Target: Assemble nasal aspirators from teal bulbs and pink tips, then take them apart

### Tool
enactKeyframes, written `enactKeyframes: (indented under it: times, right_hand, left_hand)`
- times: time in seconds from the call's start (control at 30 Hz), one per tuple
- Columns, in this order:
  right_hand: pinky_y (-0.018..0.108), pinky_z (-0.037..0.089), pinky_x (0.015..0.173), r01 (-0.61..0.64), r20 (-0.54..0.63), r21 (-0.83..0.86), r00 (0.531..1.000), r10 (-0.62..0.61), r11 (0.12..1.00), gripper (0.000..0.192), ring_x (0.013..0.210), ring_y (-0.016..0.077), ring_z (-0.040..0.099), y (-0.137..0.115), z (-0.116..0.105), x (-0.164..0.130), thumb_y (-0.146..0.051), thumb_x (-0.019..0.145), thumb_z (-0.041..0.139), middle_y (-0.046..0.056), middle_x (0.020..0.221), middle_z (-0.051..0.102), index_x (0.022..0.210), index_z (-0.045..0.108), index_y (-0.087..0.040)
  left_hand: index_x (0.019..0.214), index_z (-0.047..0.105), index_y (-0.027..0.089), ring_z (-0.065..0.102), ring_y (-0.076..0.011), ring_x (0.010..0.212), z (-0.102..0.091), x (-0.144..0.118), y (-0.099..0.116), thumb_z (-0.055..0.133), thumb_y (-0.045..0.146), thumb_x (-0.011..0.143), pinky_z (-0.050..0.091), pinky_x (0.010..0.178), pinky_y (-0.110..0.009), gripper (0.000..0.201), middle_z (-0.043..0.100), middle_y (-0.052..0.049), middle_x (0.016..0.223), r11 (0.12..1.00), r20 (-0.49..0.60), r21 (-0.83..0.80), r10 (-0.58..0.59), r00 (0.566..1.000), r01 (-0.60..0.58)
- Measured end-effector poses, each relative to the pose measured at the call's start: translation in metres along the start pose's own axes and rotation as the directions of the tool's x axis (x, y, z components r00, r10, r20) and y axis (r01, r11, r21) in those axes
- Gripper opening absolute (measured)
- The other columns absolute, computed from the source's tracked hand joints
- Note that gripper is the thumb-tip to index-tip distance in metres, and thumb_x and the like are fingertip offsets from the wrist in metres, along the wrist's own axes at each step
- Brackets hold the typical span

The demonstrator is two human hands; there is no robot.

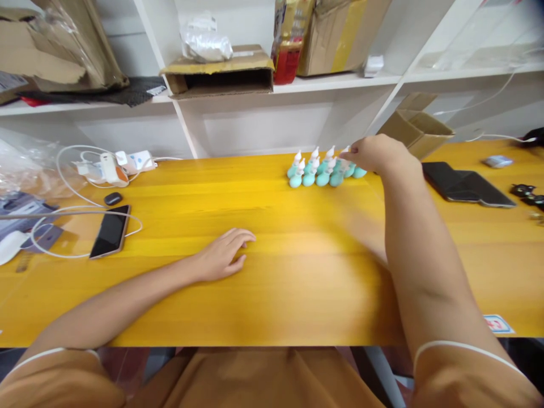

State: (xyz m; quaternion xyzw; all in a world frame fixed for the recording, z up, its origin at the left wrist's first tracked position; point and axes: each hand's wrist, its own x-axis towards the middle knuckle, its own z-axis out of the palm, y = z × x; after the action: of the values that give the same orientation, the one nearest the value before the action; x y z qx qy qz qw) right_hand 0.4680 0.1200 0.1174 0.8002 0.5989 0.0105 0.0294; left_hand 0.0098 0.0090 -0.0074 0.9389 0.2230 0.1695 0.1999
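Two rows of small teal bulb-shaped bottles with white pointed tops [322, 178] stand upright near the back of the yellow table. At the right end of this group is my right hand [376, 152], reached far forward. Its fingers are pinched together at the white top of one of the bottles, and the hand partly hides those behind it. My left hand [225, 255] lies on the table at left of centre, fingers loosely bent and thumb apart, holding nothing.
A phone [110, 232], cables and a power strip [138, 161] lie at left. Dark flat devices [467, 184] and an open cardboard box [419, 127] sit at right. Behind the table rises a white shelf [335, 84] with boxes.
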Motion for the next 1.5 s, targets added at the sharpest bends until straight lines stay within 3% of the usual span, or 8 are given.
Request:
enactKeyframes:
  times: [0.27, 0.47, 0.63, 0.87, 1.0, 1.3, 1.43, 1.5]
  right_hand:
    - [0.041, 0.047, 0.081, -0.009, -0.016, 0.042, 1.0, 0.01, 0.999, 0.049, 0.089, 0.0256, 0.061, -0.001, 0.0, 0.001, -0.059, 0.104, 0.06, 0.023, 0.116, 0.077, 0.117, 0.083, -0.017]
    - [0.043, 0.046, 0.086, -0.062, 0.043, 0.068, 0.997, 0.059, 0.996, 0.057, 0.1, 0.029, 0.065, 0.0, -0.006, -0.005, -0.065, 0.107, 0.054, 0.023, 0.125, 0.077, 0.125, 0.081, -0.018]
    - [0.042, 0.046, 0.088, 0.021, -0.203, 0.056, 0.979, -0.009, 0.998, 0.047, 0.107, 0.0316, 0.068, 0.0, -0.017, -0.016, -0.042, 0.112, 0.046, 0.026, 0.126, 0.077, 0.127, 0.078, -0.013]
    - [0.037, 0.05, 0.097, 0.266, -0.423, 0.174, 0.89, -0.172, 0.948, 0.025, 0.101, 0.0263, 0.071, -0.025, -0.036, -0.043, -0.018, 0.099, 0.058, 0.016, 0.113, 0.079, 0.118, 0.075, -0.015]
    - [0.034, 0.051, 0.103, 0.315, -0.474, 0.122, 0.852, -0.223, 0.941, 0.021, 0.106, 0.0257, 0.071, -0.02, -0.039, -0.044, -0.011, 0.091, 0.064, 0.017, 0.12, 0.076, 0.109, 0.074, -0.015]
    - [0.034, 0.052, 0.096, 0.307, -0.45, 0.167, 0.869, -0.205, 0.937, 0.019, 0.096, 0.0232, 0.067, -0.01, -0.032, -0.035, -0.008, 0.087, 0.067, 0.016, 0.109, 0.076, 0.103, 0.072, -0.016]
    - [0.033, 0.052, 0.087, 0.392, -0.461, 0.312, 0.859, -0.223, 0.865, 0.019, 0.085, 0.0197, 0.066, -0.026, -0.029, -0.035, -0.006, 0.083, 0.07, 0.007, 0.092, 0.074, 0.095, 0.069, -0.02]
    - [0.031, 0.051, 0.081, 0.468, -0.421, 0.485, 0.865, -0.272, 0.739, 0.021, 0.079, 0.0173, 0.064, -0.048, -0.024, -0.04, -0.005, 0.081, 0.07, 0.0, 0.082, 0.07, 0.093, 0.069, -0.023]
  left_hand:
    - [0.148, 0.048, 0.022, 0.069, -0.0268, 0.117, -0.001, 0.0, 0.001, 0.056, 0.018, 0.103, 0.06, 0.109, -0.049, 0.046, 0.064, -0.016, 0.145, 1.0, 0.007, -0.001, -0.003, 1.0, 0.003]
    - [0.148, 0.047, 0.022, 0.068, -0.0272, 0.12, 0.0, 0.0, 0.001, 0.055, 0.017, 0.104, 0.06, 0.11, -0.049, 0.045, 0.063, -0.016, 0.146, 1.0, 0.009, 0.0, 0.006, 1.0, -0.006]
    - [0.147, 0.047, 0.021, 0.068, -0.0279, 0.12, -0.001, 0.001, 0.002, 0.056, 0.017, 0.103, 0.06, 0.111, -0.05, 0.045, 0.064, -0.016, 0.144, 1.0, 0.01, 0.004, 0.005, 1.0, -0.005]
    - [0.147, 0.048, 0.022, 0.068, -0.0272, 0.117, -0.001, 0.001, 0.002, 0.056, 0.017, 0.103, 0.06, 0.11, -0.05, 0.045, 0.064, -0.016, 0.144, 1.0, 0.016, 0.006, 0.003, 1.0, -0.003]
    - [0.148, 0.05, 0.022, 0.068, -0.0281, 0.12, -0.001, 0.001, 0.002, 0.057, 0.016, 0.102, 0.06, 0.111, -0.052, 0.047, 0.065, -0.016, 0.144, 1.0, 0.009, -0.009, 0.004, 1.0, -0.004]
    - [0.147, 0.049, 0.022, 0.068, -0.029, 0.124, -0.001, 0.001, 0.003, 0.056, 0.017, 0.102, 0.059, 0.114, -0.052, 0.046, 0.065, -0.016, 0.144, 1.0, 0.008, 0.007, 0.005, 1.0, -0.005]
    - [0.147, 0.051, 0.022, 0.068, -0.0288, 0.122, -0.001, 0.002, 0.004, 0.058, 0.016, 0.101, 0.059, 0.114, -0.053, 0.047, 0.065, -0.017, 0.144, 1.0, 0.006, -0.016, -0.005, 1.0, 0.005]
    - [0.146, 0.053, 0.021, 0.069, -0.028, 0.119, -0.002, 0.002, 0.005, 0.059, 0.017, 0.101, 0.059, 0.112, -0.052, 0.046, 0.066, -0.017, 0.142, 0.999, 0.003, -0.034, -0.012, 1.0, 0.012]
